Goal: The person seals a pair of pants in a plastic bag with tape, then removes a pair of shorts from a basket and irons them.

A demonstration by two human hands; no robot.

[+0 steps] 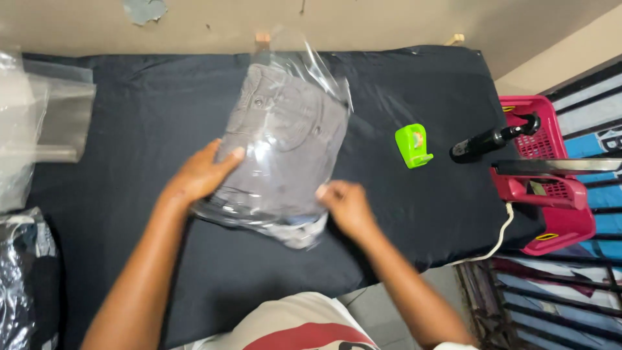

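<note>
Left hand (202,174) lies flat, fingers spread, on the left edge of the clear plastic bag (285,146) holding folded grey garment (282,129). Right hand (346,204) pinches the bag's lower right corner. Bag rests mid-table on black cloth (162,110). Glare obscures garment detail; the bag's open top is hard to trace.

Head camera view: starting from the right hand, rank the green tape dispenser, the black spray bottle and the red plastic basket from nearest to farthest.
From the right hand, which rests on the bagged grey garment:
1. Green tape dispenser, on the black cloth just up and to the right of the hand.
2. Black spray bottle, farther right, lying near the table's right edge.
3. Red plastic basket, farthest, beyond the table's right edge.
</note>
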